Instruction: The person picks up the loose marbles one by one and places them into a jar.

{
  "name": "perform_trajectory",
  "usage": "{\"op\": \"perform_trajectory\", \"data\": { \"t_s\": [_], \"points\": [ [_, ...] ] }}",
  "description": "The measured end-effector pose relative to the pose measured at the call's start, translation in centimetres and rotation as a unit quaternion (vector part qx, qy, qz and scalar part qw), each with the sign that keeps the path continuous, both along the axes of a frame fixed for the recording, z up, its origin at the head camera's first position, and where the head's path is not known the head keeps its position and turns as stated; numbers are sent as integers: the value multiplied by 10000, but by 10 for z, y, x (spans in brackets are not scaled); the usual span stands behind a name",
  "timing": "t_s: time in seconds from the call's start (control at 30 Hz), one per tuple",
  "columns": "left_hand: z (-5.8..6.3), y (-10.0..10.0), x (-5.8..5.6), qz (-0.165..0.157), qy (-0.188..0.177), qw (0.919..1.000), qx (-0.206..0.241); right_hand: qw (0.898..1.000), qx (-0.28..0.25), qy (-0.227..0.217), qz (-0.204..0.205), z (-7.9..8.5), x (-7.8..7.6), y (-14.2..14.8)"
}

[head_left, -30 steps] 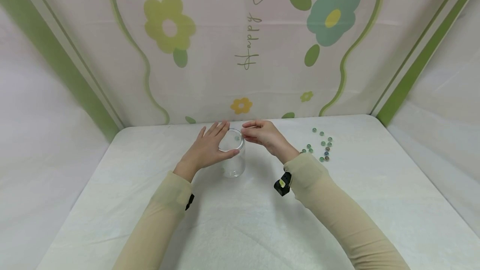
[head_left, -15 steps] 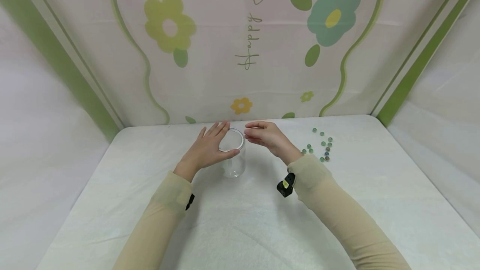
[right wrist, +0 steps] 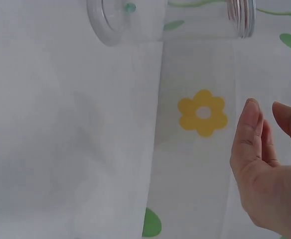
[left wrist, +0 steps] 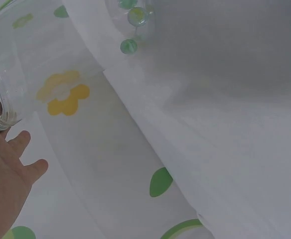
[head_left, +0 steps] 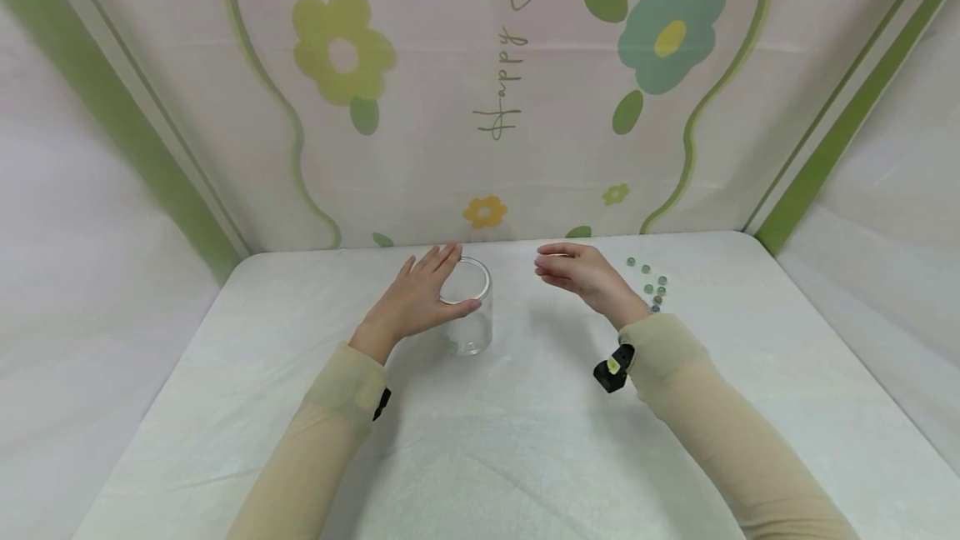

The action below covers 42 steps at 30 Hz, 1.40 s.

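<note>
A clear jar (head_left: 477,327) stands upright on the white table, its round mouth uncovered. My left hand (head_left: 411,297) holds it at the rim, thumb on the near side and fingers spread along the far side. Green marbles (left wrist: 128,47) show through the glass at the jar's bottom in the left wrist view. Off to the right of the jar, my right hand (head_left: 581,273) is raised above the table with nothing in it. A gap shows between its thumb and fingers (right wrist: 247,129) in the right wrist view.
Several loose marbles (head_left: 648,289), mostly green with some darker ones, lie on the table (head_left: 480,457) at the right, partly hidden by my right wrist. A flower-printed cloth (head_left: 420,165) hangs behind the table's back edge.
My right hand has moved right, away from the jar's mouth. A green marble seen through the mouth a second ago no longer shows there; green now shows at the bottom. The left hand stays put.
</note>
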<state>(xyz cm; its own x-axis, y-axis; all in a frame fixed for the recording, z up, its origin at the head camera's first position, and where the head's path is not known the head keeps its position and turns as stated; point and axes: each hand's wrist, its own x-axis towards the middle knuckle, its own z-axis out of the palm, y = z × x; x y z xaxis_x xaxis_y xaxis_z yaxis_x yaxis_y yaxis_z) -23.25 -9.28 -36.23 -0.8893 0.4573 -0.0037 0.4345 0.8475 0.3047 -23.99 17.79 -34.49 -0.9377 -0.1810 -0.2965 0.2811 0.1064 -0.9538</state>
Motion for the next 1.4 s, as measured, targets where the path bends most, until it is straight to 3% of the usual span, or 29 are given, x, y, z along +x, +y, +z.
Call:
{"op": "perform_trajectory", "data": {
  "t_s": [0.47,1.03,1.4],
  "points": [
    [2,0,0,-25,7,10000,1,9972,-551,-227,-456,-4,4,84],
    [0,0,0,-36,33,9999,94,9872,-741,-780,-1178,-45,8,148],
    [1,0,1,12,-12,10000,86,9877,-382,-893,-1223,-72,21,167]
  ]
}}
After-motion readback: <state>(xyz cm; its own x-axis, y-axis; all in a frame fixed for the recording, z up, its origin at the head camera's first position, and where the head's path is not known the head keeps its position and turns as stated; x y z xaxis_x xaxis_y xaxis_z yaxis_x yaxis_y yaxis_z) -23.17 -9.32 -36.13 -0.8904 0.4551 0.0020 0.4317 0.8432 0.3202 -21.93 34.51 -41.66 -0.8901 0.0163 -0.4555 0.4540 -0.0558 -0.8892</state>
